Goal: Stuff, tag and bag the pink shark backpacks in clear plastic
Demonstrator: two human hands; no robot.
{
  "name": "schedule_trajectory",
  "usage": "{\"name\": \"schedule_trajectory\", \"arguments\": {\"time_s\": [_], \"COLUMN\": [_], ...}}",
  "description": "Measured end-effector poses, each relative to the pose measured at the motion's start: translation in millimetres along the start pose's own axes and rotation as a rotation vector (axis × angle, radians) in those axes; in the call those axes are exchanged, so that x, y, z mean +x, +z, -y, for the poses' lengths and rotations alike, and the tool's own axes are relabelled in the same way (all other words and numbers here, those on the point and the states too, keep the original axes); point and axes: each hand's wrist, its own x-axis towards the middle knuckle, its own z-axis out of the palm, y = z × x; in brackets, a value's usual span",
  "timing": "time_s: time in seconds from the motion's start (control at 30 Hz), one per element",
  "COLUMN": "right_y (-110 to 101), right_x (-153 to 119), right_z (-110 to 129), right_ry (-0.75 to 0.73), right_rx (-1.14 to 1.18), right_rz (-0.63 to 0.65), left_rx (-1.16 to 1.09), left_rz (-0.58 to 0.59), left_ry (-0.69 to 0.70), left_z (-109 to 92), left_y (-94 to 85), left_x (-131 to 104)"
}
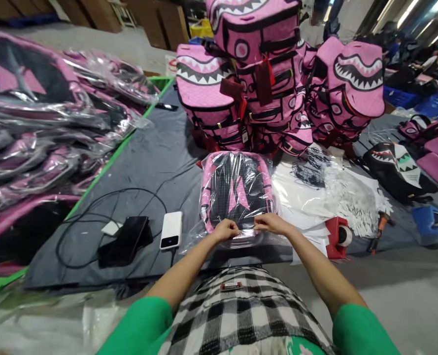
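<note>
a pink and black backpack lies flat with its dark back panel facing up, pink around the edges, a pointed pink patch at its middle. it is inside a clear, shiny plastic bag, wrinkled along the near edge, on a grey-covered table.

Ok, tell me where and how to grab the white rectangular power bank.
Come from above with the left hand, the nearer one, probably pinching the white rectangular power bank midway along its long sides: it lies flat, narrow across, its top uncovered.
</note>
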Motion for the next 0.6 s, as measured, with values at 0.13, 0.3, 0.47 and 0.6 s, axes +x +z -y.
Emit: {"name": "schedule_trajectory", "arguments": {"time_s": [0.13,0.3,0.47,0.6], "right_y": [8,19,15,45], "right_x": [37,49,15,-23], "right_z": [-7,-28,-33,-34], "right_ry": [0.062,0.137,0.124,-0.073], "right_rx": [-0.305,-0.589,-0.766,-0.839], "right_rz": [0.109,0.023,-0.199,-0.168], "left_rx": [0.068,0.148,0.209,0.299], "left_rz": [0.009,0.009,0.009,0.001], "left_ry": [0.009,0.022,0.051,0.081], "left_z": [1,-1,-4,-10], "left_y": [1.6,0.6,-1.4,-1.0], "left_x": [5,4,1,-1]}}
